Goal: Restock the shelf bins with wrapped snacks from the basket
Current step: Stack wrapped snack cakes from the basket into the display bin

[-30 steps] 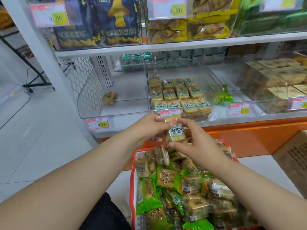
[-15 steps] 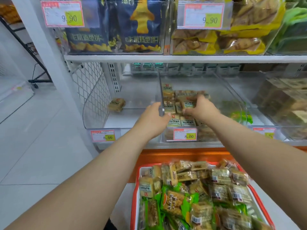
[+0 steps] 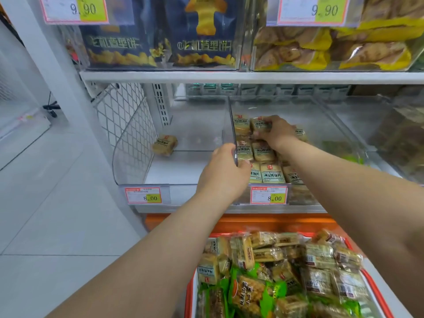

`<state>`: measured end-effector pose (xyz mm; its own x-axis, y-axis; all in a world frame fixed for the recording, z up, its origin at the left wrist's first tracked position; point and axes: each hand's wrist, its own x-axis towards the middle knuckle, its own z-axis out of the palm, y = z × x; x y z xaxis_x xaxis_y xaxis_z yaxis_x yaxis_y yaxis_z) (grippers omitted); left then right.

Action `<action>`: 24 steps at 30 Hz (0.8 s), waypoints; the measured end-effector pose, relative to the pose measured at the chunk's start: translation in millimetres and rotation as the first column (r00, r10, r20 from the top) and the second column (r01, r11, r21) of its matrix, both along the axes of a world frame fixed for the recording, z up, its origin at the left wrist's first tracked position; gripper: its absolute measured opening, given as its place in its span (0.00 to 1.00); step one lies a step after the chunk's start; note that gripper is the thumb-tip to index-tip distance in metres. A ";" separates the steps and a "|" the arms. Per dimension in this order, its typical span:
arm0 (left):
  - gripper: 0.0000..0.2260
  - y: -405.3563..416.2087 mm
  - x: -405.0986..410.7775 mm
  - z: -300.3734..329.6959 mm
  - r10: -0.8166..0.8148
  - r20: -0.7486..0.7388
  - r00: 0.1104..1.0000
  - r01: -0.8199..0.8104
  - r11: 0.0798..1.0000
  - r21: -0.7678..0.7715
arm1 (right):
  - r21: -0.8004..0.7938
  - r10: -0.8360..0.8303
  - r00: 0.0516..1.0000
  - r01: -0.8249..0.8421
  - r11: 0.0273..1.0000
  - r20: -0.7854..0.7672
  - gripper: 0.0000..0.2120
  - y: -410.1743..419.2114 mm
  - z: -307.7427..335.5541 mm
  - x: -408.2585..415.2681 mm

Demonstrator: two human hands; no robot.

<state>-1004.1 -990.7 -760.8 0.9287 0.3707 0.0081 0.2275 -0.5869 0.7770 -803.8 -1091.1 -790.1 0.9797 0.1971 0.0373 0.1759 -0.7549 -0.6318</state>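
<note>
My right hand (image 3: 275,131) reaches deep into the clear middle bin (image 3: 321,125) and grips a tan wrapped snack (image 3: 259,125) at the back row. Rows of the same snacks (image 3: 263,161) lie in that bin. My left hand (image 3: 223,174) grips the bin's clear left wall (image 3: 231,125) near the front. Below, the red-rimmed basket (image 3: 189,292) is piled with tan and green wrapped snacks (image 3: 286,271).
The clear bin on the left (image 3: 133,145) holds a single tan snack (image 3: 164,144). Price tags reading 8.00 (image 3: 269,195) hang on the bin fronts. The upper shelf (image 3: 229,76) carries dark blue bags (image 3: 160,42) and yellow packs (image 3: 332,51). White floor tiles lie to the left.
My right hand carried a tan snack up from above the basket into the middle bin and to its back row. My left hand rose from the basket to the bin's left wall.
</note>
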 end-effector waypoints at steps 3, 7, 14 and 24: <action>0.17 -0.1 2.0 -2.1 0.004 0.008 1.000 -0.004 1.000 0.000 | 0.014 0.011 1.000 -0.011 1.000 0.014 0.29 2.1 -1.3 3.3; 0.17 -2.7 2.8 -3.2 0.017 0.004 1.000 -0.018 1.000 0.011 | 0.026 -0.001 1.000 0.000 1.000 0.025 0.28 6.4 -3.1 7.4; 0.20 -3.2 1.1 -5.2 0.001 0.002 1.000 -0.001 1.000 0.024 | 0.066 -0.034 0.999 0.032 0.997 0.032 0.27 11.9 -4.6 6.5; 0.19 -1.6 -3.2 -0.6 -0.065 -0.024 0.998 0.067 0.995 0.068 | 0.010 -0.034 0.994 0.035 0.999 -0.102 0.37 -1.6 6.1 -12.8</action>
<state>-1007.3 -992.4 -761.5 0.9513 0.3081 0.0107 0.2034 -0.6533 0.7293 -816.6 -1092.6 -784.0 0.9847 0.1632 -0.0607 0.0843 -0.7521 -0.6536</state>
